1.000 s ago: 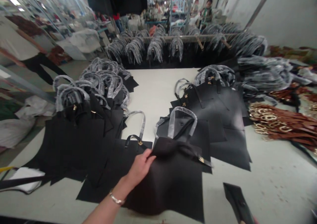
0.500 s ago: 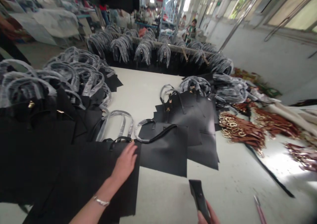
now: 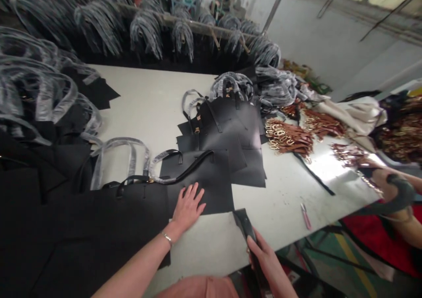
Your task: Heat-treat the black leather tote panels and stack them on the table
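Note:
My left hand (image 3: 187, 208), wearing a bracelet, lies flat with its fingers spread on the lower part of a black tote bag (image 3: 214, 181). That bag has a handle (image 3: 165, 166) partly wrapped in clear plastic. In my right hand (image 3: 265, 254) is a black handheld tool (image 3: 244, 223) with a wide, flat end; its lower part is partly hidden by my fingers. The tool's end is just off the bag's lower right corner, above the table. Left of my left hand, another black bag (image 3: 132, 227) lies with its wrapped handles upright.
More black bags (image 3: 227, 126) overlap behind. Plastic-wrapped handles (image 3: 49, 87) crowd the left. Brown straps with gold rings (image 3: 290, 137) and a pink-handled small tool (image 3: 305, 216) are on the white table (image 3: 273, 214). A co-worker's arm (image 3: 389, 183) reaches in at right.
My view has turned right and down. My left hand has moved from the left bag's top edge onto the bag beside it. My right hand, still holding the tool, shows more fully.

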A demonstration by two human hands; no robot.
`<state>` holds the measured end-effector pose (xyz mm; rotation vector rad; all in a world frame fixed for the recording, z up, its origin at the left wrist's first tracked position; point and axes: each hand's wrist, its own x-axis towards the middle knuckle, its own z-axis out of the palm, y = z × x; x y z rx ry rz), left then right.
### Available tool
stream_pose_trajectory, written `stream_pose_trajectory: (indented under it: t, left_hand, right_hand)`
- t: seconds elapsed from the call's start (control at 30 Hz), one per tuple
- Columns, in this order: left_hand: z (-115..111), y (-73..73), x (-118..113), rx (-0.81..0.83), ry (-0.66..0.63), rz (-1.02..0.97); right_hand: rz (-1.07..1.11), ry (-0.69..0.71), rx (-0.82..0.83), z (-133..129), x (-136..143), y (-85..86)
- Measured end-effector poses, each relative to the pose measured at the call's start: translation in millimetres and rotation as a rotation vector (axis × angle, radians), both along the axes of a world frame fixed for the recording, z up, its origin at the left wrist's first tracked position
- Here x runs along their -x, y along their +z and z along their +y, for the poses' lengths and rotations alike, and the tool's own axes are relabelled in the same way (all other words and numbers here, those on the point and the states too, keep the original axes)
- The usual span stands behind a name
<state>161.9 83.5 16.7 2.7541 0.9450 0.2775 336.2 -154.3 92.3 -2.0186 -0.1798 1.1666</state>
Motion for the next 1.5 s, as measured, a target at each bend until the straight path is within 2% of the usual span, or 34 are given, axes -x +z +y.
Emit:
stream_pose_trajectory:
  t: [0.13,0.23,0.33,0.47,0.57,0.7,0.9,1.1,1.23,1.37,1.5]
  left_hand:
    - [-1,0.3,-3,-0.006,-0.005,0.022]
    - [0,-0.7,-3,-0.008,-0.001,0.023]
    - [0,-0.7,-3,-0.005,0.001,0.02]
    - [-1,0.3,-3,0.0,-0.004,0.029]
    - [-1,1.0,-4,-0.008,-0.01,0.045]
    - [-1,1.9,-4,-0.017,-0.019,0.058]
    - [-1,0.4,-4,-0.019,-0.016,0.052]
    - [-1,-0.5,-4,-0.029,-0.017,0.06]
    - [-1,-0.7,-3,-0.052,-0.022,0.071]
    - [-1,-1.8,-3,-0.056,-0.019,0.065]
    - [-1,-3.2,-3,-0.05,-0.02,0.056]
  right_hand:
    - [0.067,-0.007,-0.015,24,-6,-4.7]
    - [0.001,-0.095,-0.049,36,-13,-0.1]
    - [0.022,-0.149,-0.069,29,-20,6.1]
    - [0.152,-0.073,-0.019,15,-17,7.7]
    - [0.143,-0.01,-0.006,24,-13,4.0]
    - [0.058,-0.009,-0.026,42,-15,2.6]
    - [0.115,0.024,0.015,32,-13,9.5]
    - [-0.01,-0.05,-0.017,49,-23,9.3]
    - [0.038,-0.055,-0.022,36,-24,12.1]
    - [0.125,0.013,-0.022,29,-13,7.1]
    - [0.049,-0.047,-0.056,43,-15,0.7]
